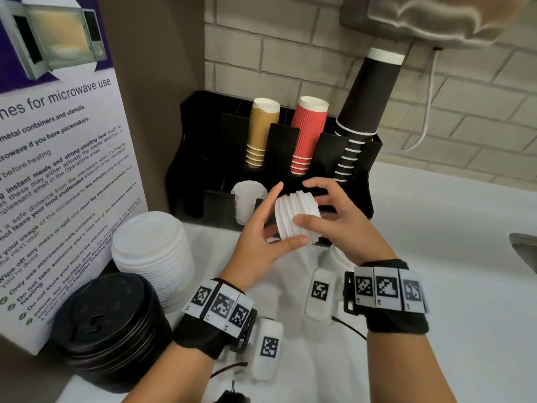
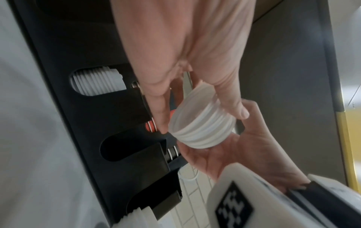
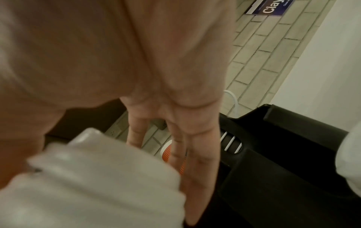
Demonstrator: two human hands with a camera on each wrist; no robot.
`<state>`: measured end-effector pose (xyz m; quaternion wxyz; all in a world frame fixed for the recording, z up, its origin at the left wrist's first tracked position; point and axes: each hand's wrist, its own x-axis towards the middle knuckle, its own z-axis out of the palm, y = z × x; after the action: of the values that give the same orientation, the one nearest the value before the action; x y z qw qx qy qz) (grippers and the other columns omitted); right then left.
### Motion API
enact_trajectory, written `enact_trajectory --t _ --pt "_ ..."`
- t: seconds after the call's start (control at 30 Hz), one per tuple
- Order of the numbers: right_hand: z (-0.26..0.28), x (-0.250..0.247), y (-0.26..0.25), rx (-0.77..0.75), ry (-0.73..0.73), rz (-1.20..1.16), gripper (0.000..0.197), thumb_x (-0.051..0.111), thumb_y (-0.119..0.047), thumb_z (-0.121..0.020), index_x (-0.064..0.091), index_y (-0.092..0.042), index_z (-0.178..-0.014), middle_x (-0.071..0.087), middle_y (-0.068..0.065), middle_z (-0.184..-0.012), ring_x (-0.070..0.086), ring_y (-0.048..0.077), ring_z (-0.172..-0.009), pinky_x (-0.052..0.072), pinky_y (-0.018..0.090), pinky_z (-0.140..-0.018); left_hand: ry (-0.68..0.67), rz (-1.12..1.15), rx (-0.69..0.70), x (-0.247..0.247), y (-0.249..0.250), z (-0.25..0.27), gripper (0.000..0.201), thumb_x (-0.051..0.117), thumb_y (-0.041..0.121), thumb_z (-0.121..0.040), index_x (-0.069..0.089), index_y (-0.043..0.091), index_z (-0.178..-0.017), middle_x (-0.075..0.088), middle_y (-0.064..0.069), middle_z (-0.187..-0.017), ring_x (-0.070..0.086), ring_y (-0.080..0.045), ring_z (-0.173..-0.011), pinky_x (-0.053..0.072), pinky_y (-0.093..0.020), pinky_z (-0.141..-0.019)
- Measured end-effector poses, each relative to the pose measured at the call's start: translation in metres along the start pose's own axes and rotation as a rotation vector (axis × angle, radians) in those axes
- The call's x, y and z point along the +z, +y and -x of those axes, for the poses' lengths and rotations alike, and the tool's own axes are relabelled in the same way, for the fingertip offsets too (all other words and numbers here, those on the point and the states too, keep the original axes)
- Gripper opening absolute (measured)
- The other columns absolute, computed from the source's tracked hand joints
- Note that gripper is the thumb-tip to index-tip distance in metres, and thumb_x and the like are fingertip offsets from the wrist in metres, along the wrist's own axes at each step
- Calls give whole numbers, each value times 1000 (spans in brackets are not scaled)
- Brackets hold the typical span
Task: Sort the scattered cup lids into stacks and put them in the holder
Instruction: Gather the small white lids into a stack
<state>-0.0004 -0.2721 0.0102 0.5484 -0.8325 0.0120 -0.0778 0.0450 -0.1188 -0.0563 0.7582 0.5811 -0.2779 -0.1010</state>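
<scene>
Both hands clasp ridged white plastic lid stack | before black slotted holder

A pale brick wall runs behind a white counter, with a white cable hanging down it from a grey wall-mounted unit. At the left a brown panel stands beside a microwave-use poster; the metal edge of a sink shows at the far right
</scene>
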Motion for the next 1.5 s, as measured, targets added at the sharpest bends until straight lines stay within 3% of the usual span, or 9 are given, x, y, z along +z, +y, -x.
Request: enact_trajectory --t 0.17,0.33,0.47,0.67,0.83,1.0,1.17,1.33,1.5 --pt "0 -1 0 24 -69 -51 48 77 -28 -76 57 -39 -119 67 6 -107 67 23 -97 57 46 -85 33 -9 34 -1 -1 0 86 83 26 -66 40 39 -140 53 11 -134 57 -1 -118 51 -19 -87" --pt "0 -1 -1 52 -136 -57 54 77 -32 -73 54 -46 -121 66 1 -108 66 24 -99 55 53 -85 43 -32 31 -2 0 1 82 87 31 -63 48 39 -134 54 5 -132 58 -10 -118 54 -31 -92" --pt "2 -1 -1 49 -204 -119 58 78 -34 -70 56 -39 -123 66 6 -113 66 26 -102 53 56 -87 52 -75 43 -5 5 2 74 84 38 -61 52 34 -128 57 9 -126 58 -15 -117 54 -39 -94" --pt "-2 -2 1 47 -244 -193 61 79 -29 -67 56 -32 -123 61 17 -118 66 30 -101 56 51 -83 -47 -14 26 -16 8 4 72 83 28 -64 51 33 -128 59 13 -123 57 -14 -118 54 -32 -87" --pt "-5 1 0 26 -250 -170 57 79 -24 -66 55 -34 -117 60 13 -115 67 30 -97 58 46 -78 -18 -57 56 -12 13 3 68 85 33 -60 55 48 -119 59 18 -120 57 -14 -116 56 -28 -79" --pt "-7 1 1 -4 -245 -187 61 78 -27 -62 53 -31 -118 60 13 -112 65 32 -96 57 51 -78 27 -84 67 -6 12 4 79 87 33 -56 51 35 -126 58 20 -119 58 -12 -115 58 -39 -84" --pt "-10 2 1 -28 -239 -211 62 77 -23 -63 51 -28 -119 58 17 -114 65 32 -96 56 51 -80 104 -128 85 -1 14 5 82 86 41 -54 50 39 -128 57 13 -124 57 -15 -117 56 -49 -89" --pt "-9 0 -1 -36 -226 -176 62 78 -25 -61 52 -31 -116 60 13 -112 65 31 -96 57 48 -79 123 -136 79 -2 16 5 85 87 42 -51 51 38 -128 53 3 -129 56 -18 -119 58 -45 -85" --pt "-8 -3 0 -35 -238 -180 63 81 -25 -64 56 -31 -121 63 9 -115 66 29 -102 55 55 -85 45 -112 63 -8 15 4 78 87 29 -57 50 44 -125 55 18 -125 56 -16 -119 59 -34 -81"
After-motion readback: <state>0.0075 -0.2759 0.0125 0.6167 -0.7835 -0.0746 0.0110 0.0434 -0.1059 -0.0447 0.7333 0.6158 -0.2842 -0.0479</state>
